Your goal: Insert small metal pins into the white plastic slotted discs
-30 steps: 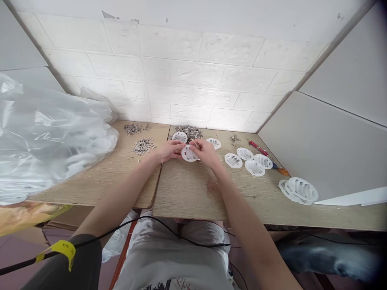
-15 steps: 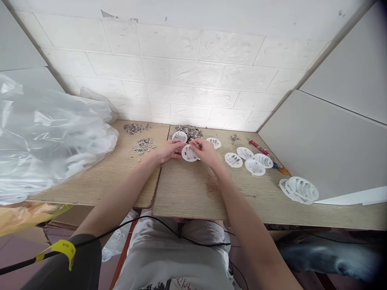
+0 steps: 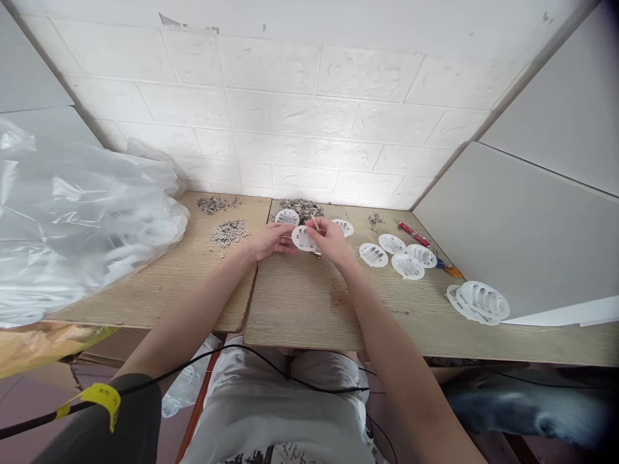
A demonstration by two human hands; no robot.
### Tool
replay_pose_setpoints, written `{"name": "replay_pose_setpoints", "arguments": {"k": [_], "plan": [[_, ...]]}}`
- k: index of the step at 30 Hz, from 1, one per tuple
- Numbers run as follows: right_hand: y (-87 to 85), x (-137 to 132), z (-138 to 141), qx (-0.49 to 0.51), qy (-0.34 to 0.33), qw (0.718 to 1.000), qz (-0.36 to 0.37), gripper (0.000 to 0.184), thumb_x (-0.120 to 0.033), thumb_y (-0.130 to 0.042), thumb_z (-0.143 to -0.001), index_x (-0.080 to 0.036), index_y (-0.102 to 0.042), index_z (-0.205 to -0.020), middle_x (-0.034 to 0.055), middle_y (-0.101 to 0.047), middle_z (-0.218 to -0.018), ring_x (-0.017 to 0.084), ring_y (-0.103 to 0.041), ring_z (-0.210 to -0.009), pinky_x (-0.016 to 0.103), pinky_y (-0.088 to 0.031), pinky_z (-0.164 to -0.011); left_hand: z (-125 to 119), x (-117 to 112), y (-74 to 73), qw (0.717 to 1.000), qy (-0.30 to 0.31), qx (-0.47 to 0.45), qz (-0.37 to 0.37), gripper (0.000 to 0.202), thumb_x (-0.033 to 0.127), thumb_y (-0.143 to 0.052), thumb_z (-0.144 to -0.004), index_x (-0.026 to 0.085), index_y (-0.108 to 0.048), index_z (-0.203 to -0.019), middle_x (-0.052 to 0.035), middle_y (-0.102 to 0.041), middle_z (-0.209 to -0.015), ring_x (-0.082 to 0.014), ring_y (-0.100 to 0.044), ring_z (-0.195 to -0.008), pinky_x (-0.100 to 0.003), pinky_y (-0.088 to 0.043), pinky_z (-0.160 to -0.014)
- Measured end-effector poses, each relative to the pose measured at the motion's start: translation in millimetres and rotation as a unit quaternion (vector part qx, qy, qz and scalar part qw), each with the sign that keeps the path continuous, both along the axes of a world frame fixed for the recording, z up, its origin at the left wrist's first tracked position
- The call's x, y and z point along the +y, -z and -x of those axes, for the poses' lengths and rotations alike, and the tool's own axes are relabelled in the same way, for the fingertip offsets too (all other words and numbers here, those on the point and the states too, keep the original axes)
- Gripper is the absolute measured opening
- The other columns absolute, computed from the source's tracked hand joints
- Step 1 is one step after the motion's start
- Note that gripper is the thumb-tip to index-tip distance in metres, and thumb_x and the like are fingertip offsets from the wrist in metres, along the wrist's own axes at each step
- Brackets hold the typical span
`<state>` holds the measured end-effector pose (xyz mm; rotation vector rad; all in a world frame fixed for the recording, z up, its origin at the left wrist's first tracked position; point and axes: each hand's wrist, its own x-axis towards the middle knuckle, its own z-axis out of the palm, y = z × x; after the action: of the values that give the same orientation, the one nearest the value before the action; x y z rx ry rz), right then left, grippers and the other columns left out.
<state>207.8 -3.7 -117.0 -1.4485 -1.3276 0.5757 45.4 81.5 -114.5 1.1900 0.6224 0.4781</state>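
Observation:
My left hand [image 3: 275, 241] grips the left edge of a white round plastic plate with slots [image 3: 302, 239], held above the table. At the plate's right side, my right hand [image 3: 329, 241] is closed on a thin pale stick [image 3: 315, 223], whose upper end pokes out above the fingers. The stick's lower end is hidden by the hand. Behind the held plate, another white slotted plate [image 3: 287, 217] lies by a heap of small metal parts [image 3: 304, 209]. One more white plate [image 3: 344, 227] shows just beyond my right hand.
Several white slotted plates [image 3: 373, 255] lie to the right, with two stacked plates [image 3: 485, 301] farther out. A red tool [image 3: 414, 234] and an orange-and-blue tool [image 3: 452, 270] rest near the right panel. Small metal parts [image 3: 229, 232] and a large plastic bag [image 3: 87, 219] are left.
The held plate has risen slightly, and its tilt looks a little different. My right hand has shifted slightly up and right, with the stick more upright. A red patch at the plate's left no longer shows.

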Motion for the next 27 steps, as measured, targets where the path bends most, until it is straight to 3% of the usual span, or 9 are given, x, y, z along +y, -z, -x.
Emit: {"name": "replay_pose_setpoints", "arguments": {"k": [6,11,17,22,25,27], "plan": [[-0.3,1.3,2.2,0.102,0.013,0.994,0.029,0.026,-0.037,-0.061,-0.074,-0.018,-0.059,-0.091,0.0019,-0.06,-0.079,0.012,-0.05,-0.064,0.025,-0.041,-0.055,-2.9,-2.1,1.6,0.999,-0.038,-0.013,0.011,0.025,0.032,-0.076,-0.073,0.011,-0.067,-0.082,-0.0085,-0.069,-0.079,-0.0137,-0.065,-0.068,-0.027,-0.055,-0.065],[-2.6,0.2,6.4,0.202,-0.018,0.977,0.068,0.028,-0.038,-0.067,-0.071,-0.019,-0.057,-0.09,0.0002,-0.056,-0.077,0.008,-0.043,-0.058,0.021,-0.032,-0.046,-3.2,-5.4,3.0,0.998,-0.052,-0.033,-0.033,0.033,0.028,-0.08,-0.067,0.014,-0.068,-0.094,-0.0062,-0.068,-0.086,-0.0114,-0.063,-0.069,-0.024,-0.053,-0.06],[-7.6,1.3,9.8,0.402,-0.142,0.897,0.118,0.016,-0.017,-0.061,-0.073,-0.02,-0.055,-0.088,0.0014,-0.056,-0.077,0.007,-0.035,-0.051,0.02,-0.021,-0.039,-3.7,-10.3,0.6,0.981,-0.082,-0.068,-0.161,0.031,0.036,-0.078,-0.069,0.018,-0.071,-0.094,-0.0057,-0.068,-0.093,-0.013,-0.063,-0.083,-0.018,-0.046,-0.055],[-15.1,-2.1,14.1,0.49,-0.207,0.836,0.133,0.023,-0.006,-0.046,-0.084,-0.022,-0.054,-0.098,-0.0001,-0.054,-0.076,0.005,-0.034,-0.049,0.013,-0.023,-0.037,-3.3,-11.6,-3.1,0.978,-0.101,-0.094,-0.153,0.032,0.038,-0.08,-0.065,0.017,-0.073,-0.088,-0.004,-0.067,-0.084,-0.0111,-0.06,-0.074,-0.019,-0.043,-0.053],[-16.8,-3.2,15.8,0.555,-0.215,0.79,0.148,0.03,-0.001,-0.039,-0.085,-0.022,-0.053,-0.102,-0.0006,-0.054,-0.074,0.004,-0.035,-0.048,0.01,-0.023,-0.037,-3.0,-12.0,-4.7,0.98,-0.097,-0.102,-0.141,0.034,0.039,-0.082,-0.063,0.017,-0.074,-0.089,-0.0033,-0.066,-0.078,-0.011,-0.059,-0.072,-0.02,-0.042,-0.054],[-16.8,-3.2,16.3,0.579,-0.208,0.773,0.155,0.031,0.0,-0.038,-0.086,-0.021,-0.053,-0.102,0.0001,-0.055,-0.074,0.004,-0.036,-0.047,0.01,-0.023,-0.036,-2.9,-12.5,-5.6,0.98,-0.097,-0.105,-0.136,0.034,0.039,-0.082,-0.062,0.017,-0.074,-0.087,-0.0033,-0.066,-0.077,-0.0108,-0.059,-0.071,-0.02,-0.042,-0.054]]}}
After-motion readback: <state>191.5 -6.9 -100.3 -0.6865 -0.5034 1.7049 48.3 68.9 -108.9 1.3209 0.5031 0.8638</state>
